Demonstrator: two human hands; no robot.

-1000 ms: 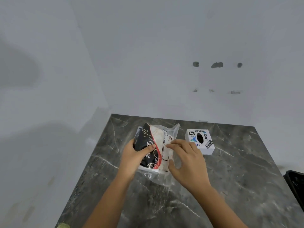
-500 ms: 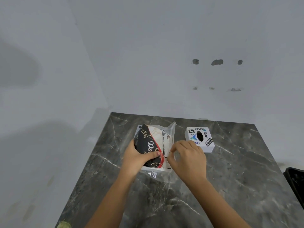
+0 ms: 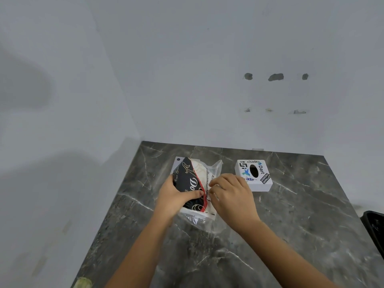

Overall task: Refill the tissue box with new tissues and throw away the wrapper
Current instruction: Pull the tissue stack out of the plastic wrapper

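Observation:
A pack of tissues in a black, red and white plastic wrapper lies on the dark marble table. My left hand grips the pack's left side, thumb across the black print. My right hand pinches the wrapper at the pack's right edge, fingers curled together on the plastic. Clear wrapper ends stick out behind and in front of the pack. A white square tissue box with stickers and an oval top hole stands just right of my right hand, apart from the pack.
White walls close the table at the back and left. A black bin's edge shows at the right border. A small yellowish thing sits at the table's near left corner.
My right hand's fingers have gone from flat on the pack to pinched on the wrapper at its right edge. The pack has barely shifted under my left hand.

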